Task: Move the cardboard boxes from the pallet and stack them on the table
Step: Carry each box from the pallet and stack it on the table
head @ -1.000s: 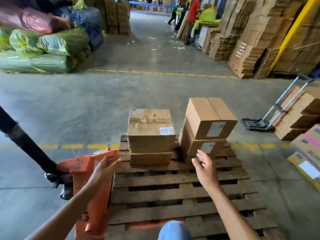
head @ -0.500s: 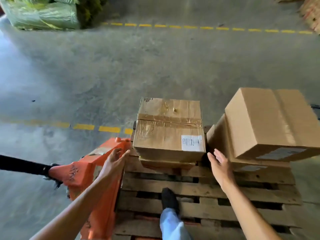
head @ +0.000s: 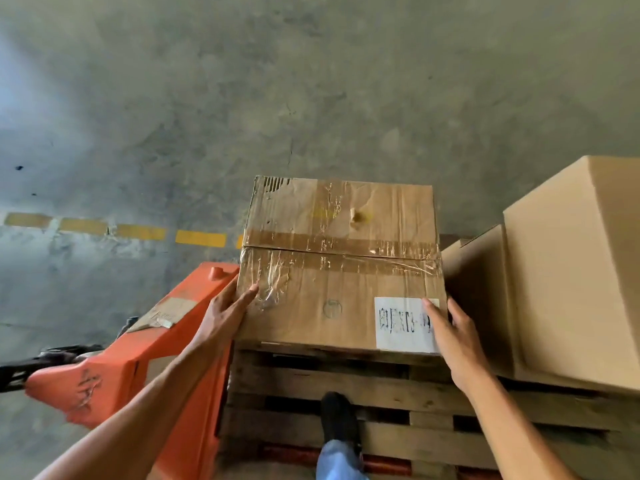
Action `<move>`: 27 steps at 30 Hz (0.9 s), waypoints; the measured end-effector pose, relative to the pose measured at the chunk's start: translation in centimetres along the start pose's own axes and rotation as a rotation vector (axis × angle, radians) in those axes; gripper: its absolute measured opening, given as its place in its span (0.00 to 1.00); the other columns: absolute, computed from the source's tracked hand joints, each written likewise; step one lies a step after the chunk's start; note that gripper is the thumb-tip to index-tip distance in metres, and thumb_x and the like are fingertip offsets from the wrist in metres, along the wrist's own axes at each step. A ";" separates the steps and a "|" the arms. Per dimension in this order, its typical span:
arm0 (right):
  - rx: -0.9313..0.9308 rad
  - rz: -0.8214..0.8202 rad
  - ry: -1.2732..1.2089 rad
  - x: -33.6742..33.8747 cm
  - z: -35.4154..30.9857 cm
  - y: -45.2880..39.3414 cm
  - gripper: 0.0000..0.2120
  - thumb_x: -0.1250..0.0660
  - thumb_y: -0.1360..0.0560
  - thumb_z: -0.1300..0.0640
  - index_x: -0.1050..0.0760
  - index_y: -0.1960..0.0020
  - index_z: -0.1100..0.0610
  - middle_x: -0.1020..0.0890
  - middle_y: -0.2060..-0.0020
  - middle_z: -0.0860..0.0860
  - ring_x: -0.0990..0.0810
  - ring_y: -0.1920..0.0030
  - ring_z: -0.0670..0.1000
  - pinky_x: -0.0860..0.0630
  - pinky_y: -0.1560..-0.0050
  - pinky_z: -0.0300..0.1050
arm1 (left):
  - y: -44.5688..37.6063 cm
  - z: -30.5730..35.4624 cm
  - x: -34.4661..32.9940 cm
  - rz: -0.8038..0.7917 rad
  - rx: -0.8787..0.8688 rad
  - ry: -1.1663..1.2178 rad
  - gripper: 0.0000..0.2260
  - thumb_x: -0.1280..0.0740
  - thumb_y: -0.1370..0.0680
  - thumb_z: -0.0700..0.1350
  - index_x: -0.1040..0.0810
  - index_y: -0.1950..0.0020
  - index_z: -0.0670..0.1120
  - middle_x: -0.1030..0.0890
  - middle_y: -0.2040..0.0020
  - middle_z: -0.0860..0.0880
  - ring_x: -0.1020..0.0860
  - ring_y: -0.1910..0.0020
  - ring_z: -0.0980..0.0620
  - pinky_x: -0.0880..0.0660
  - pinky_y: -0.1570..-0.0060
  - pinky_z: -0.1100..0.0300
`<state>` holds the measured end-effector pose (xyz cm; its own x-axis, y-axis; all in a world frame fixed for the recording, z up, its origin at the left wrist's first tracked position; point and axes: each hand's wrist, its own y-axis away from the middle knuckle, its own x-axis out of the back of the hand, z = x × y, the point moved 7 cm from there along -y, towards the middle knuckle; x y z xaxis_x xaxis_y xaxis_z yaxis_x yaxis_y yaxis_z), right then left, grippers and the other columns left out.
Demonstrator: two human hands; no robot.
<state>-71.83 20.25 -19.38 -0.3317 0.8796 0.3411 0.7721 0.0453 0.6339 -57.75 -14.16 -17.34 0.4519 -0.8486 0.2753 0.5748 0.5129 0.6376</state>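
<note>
A worn, tape-covered cardboard box (head: 339, 271) with a white label sits at the pallet's (head: 346, 379) far left part. My left hand (head: 225, 313) presses flat against its left side, thumb on the top face. My right hand (head: 450, 334) clasps its right edge, thumb over the label. The box is held between both palms and still rests on the stack. To its right stand two cleaner cardboard boxes, a large upper one (head: 571, 271) on a lower one (head: 474, 289). What lies under the held box is hidden.
An orange pallet jack (head: 138, 358) sits against the pallet's left side, its black handle reaching off to the left. My black shoe (head: 339, 420) stands on the pallet boards. Bare concrete floor with a dashed yellow line (head: 138, 232) lies beyond.
I have leaned in closer and looked further down. Both hands moved forward from open air onto the sides of the taped box.
</note>
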 end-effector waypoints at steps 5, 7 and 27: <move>0.040 -0.029 -0.114 1.4 -3.4 4.2 0.15 0.34 0.23 0.52 0.25 0.37 0.48 0.16 0.50 0.50 0.19 0.48 0.49 0.23 0.56 0.43 | 4.0 1.4 2.1 -0.010 0.004 0.096 0.34 0.24 0.32 0.55 0.33 0.29 0.60 0.24 0.45 0.58 0.23 0.46 0.55 0.25 0.48 0.58; 0.070 -0.034 -0.119 1.6 -4.5 7.5 0.14 0.32 0.24 0.53 0.24 0.38 0.48 0.15 0.51 0.50 0.18 0.49 0.51 0.23 0.56 0.44 | 6.2 2.6 3.9 -0.003 -0.052 0.079 0.43 0.24 0.42 0.64 0.33 0.29 0.60 0.26 0.39 0.53 0.24 0.41 0.50 0.26 0.40 0.51; 0.860 0.491 -0.264 15.9 -4.3 78.0 0.32 0.23 0.37 0.56 0.26 0.35 0.46 0.16 0.45 0.48 0.17 0.45 0.47 0.22 0.46 0.42 | 57.6 7.1 17.4 -0.496 -0.905 0.338 0.45 0.20 0.40 0.59 0.34 0.26 0.58 0.21 0.38 0.54 0.20 0.42 0.55 0.23 0.44 0.62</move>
<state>-19.18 35.72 38.47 0.1759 0.9641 0.1990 0.9523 -0.1154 -0.2825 -21.66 -0.29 29.28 0.1151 -0.9792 -0.1673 0.9726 0.1454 -0.1817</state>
